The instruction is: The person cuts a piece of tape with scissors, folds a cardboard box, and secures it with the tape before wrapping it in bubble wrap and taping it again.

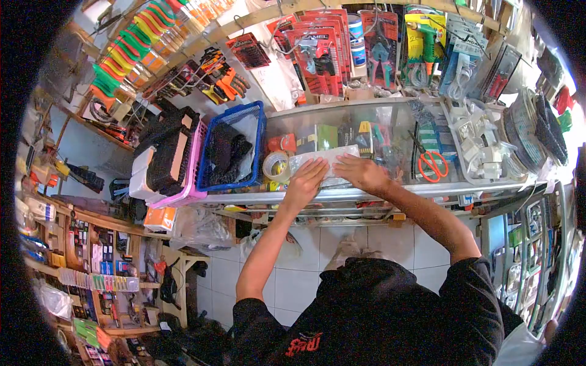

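Observation:
A flat packet in clear, shiny plastic (332, 154) lies on the glass counter top in front of me; what is inside it I cannot make out. My left hand (307, 181) rests on its left part with fingers stretched out flat. On the right part lies my right hand (364, 173), its fingers extended toward the left hand. Both palms face down, partly covering the packet. Just left of it stands a roll of tape (268, 168). Farther right, scissors with orange handles (433, 166) lie on the counter.
A blue basket (260, 131) with dark items and a pink basket (198, 160) stand left on the counter. At right is a tray of white fittings (478, 143) beside coiled cable (519, 131). Packaged tools (317, 58) hang above the back edge. Shelves of goods line the left.

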Available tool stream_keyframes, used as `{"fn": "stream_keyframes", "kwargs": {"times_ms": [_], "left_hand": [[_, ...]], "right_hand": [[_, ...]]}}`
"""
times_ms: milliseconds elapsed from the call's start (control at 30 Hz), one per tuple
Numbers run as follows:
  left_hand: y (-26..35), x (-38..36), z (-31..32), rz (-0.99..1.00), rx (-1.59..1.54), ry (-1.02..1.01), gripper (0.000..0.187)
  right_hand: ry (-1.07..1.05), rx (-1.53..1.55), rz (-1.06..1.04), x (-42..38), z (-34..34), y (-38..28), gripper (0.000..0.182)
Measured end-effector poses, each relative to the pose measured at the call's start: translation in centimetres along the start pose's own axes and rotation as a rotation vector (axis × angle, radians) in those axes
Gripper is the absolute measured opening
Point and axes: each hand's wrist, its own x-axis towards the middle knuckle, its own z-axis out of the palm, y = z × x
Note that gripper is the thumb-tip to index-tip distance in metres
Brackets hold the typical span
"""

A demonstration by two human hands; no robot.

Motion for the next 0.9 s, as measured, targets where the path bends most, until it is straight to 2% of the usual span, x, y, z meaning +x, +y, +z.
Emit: {"fn": "stream_keyframes", "kwargs": {"times_ms": [200, 300, 533, 633, 667, 767, 800, 900], "left_hand": [[-0.3, 0.9, 1.0, 0.027, 0.072, 0.064, 0.059], [-0.6, 1.4, 1.8, 0.047, 0.108, 0.08, 0.055], [-0.4, -0.9, 2.8, 0.116, 0.115, 0.158, 0.041], [0.7, -2.0, 2.5, 0.117, 0.116, 0.141, 0.037], [1.2, -2.2, 2.1, 0.102, 0.099, 0.117, 0.036], [1.1, -2.7, 2.1, 0.116, 0.072, 0.131, 0.036], [0.8, -2.8, 2.5, 0.136, 0.081, 0.145, 0.035], [0.7, -2.9, 2.0, 0.134, 0.053, 0.095, 0.035]], "right_hand": [[0.08, -0.087, -0.051, -0.5, 0.2, 1.7, 0.046], [0.119, -0.169, -0.057, -1.0, 0.4, 2.2, 0.048], [-0.015, -0.187, -0.096, -2.1, -0.3, 0.4, 0.049], [-0.054, -0.187, -0.037, -2.3, -1.5, -2.2, 0.045], [-0.086, -0.205, -0.02, -2.0, -2.5, -3.2, 0.039], [-0.018, -0.154, 0.049, -1.1, -3.5, -5.1, 0.038], [0.002, -0.135, 0.098, -1.0, -3.5, -4.8, 0.04], [0.143, -0.12, 0.422, 3.6, -5.4, -3.8, 0.045]]}}
